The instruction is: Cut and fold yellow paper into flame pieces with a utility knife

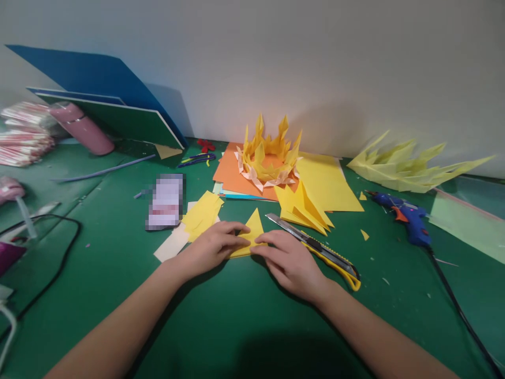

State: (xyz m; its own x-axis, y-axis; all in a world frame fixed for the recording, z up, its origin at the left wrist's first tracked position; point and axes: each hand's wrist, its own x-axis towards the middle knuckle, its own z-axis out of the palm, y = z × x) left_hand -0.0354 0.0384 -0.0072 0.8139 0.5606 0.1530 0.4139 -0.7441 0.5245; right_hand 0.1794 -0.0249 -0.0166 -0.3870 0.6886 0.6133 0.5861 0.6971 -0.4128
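A small yellow paper, folded to a point at the top, lies on the green table between my hands. My left hand holds its left side, fingers bent over the fold. From the right, my right hand grips the other side, thumb and fingertips close together on the paper. Beside the right hand lies a yellow utility knife with its blade out. Several yellow paper pieces are stacked past the left hand. Folded yellow triangles rest beyond the knife.
A crown-like ring of folded paper stands on orange and yellow sheets. At right are a pale yellow spiky paper piece and a blue glue gun with a trailing cord. A phone and pink bottle lie left.
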